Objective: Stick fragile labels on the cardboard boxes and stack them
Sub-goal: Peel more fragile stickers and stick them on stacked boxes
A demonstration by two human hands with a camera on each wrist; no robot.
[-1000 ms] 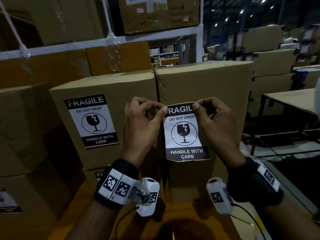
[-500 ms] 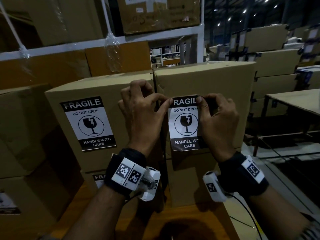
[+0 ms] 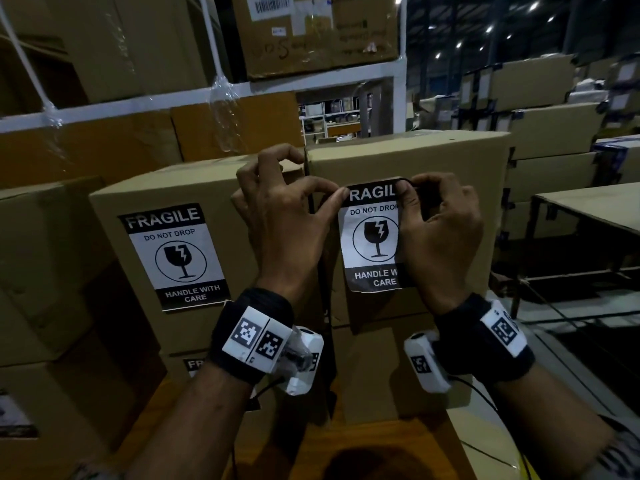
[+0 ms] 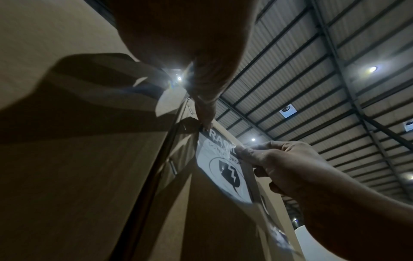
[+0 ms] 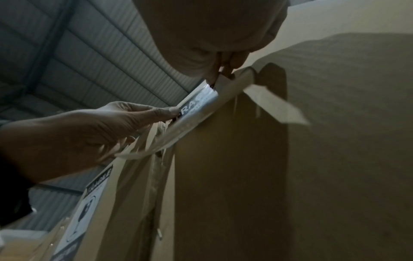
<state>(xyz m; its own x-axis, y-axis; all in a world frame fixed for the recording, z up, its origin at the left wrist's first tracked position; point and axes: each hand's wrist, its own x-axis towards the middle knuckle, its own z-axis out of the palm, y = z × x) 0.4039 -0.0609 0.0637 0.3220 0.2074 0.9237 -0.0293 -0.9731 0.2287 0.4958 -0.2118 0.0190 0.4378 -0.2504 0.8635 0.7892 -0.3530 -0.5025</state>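
Two fragile labels face the camera: one stuck on the left cardboard box [image 3: 166, 209], one label [image 3: 372, 239] against the right cardboard box [image 3: 450, 161], its top corners pinched by the left hand [image 3: 287, 223] and right hand [image 3: 440, 237].

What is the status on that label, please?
Left hand and right hand pinch label top corners against right box. Bottom edge unstuck. Nothing blocking.
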